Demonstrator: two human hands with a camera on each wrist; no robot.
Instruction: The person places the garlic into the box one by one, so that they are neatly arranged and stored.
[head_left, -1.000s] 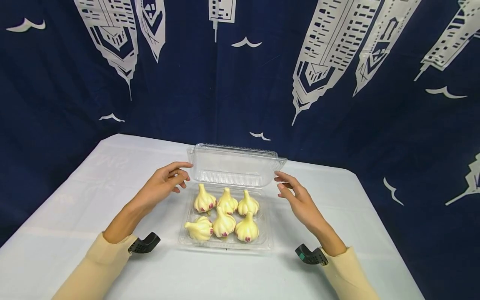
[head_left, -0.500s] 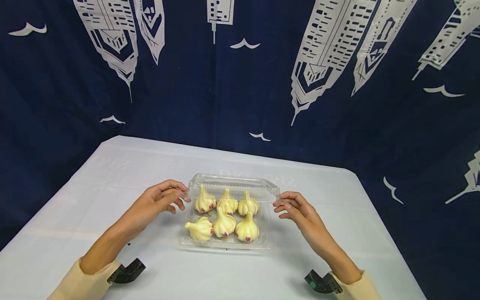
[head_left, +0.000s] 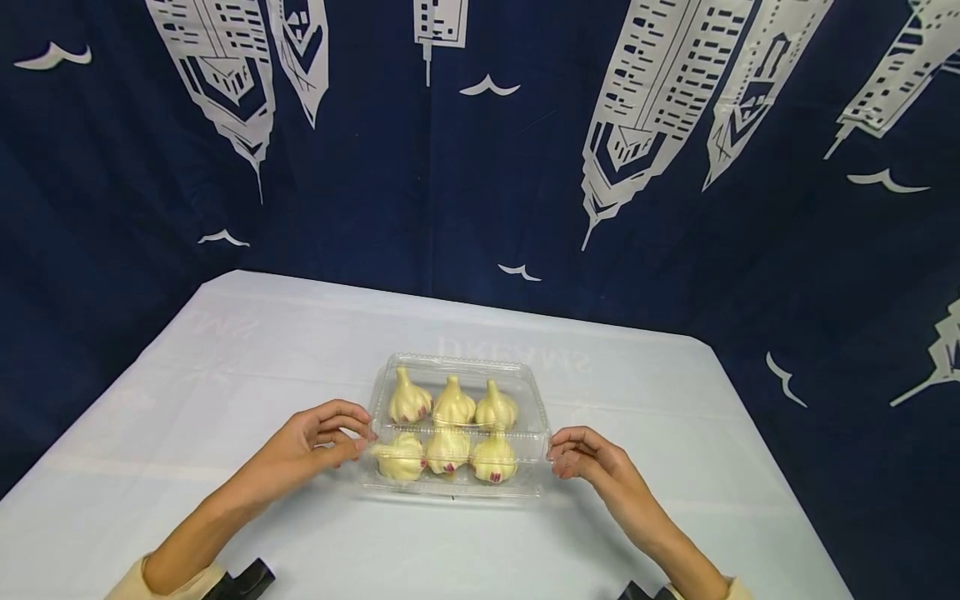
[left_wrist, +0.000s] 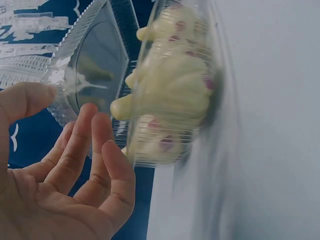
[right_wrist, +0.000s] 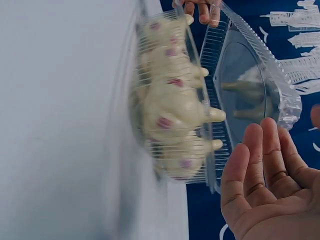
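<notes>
A clear plastic clamshell container point(head_left: 420, 488) sits mid-table with two rows of pale garlic bulbs point(head_left: 453, 406) inside, some marked purple. Its hinged lid point(left_wrist: 112, 45) slants over them, front edge raised above the base. My left hand point(head_left: 322, 437) is at the lid's left front corner; in the left wrist view its thumb and fingertips meet the rim, fingers fairly straight. At the opposite corner, my right hand point(head_left: 596, 458) touches the lid with extended fingertips point(right_wrist: 270, 125). Its thumb stays off to the side, mostly out of the right wrist view.
A white cloth covers the table point(head_left: 247, 367), with faint lettering behind the container. Behind it hangs a dark blue curtain point(head_left: 420, 208) printed with white buildings and birds. A black band point(head_left: 243, 579) is on the left wrist.
The lid has swung from standing upright behind the garlic bulbs forward and down over them. Both hands have come nearer along its sides, the forearms drawing back.
</notes>
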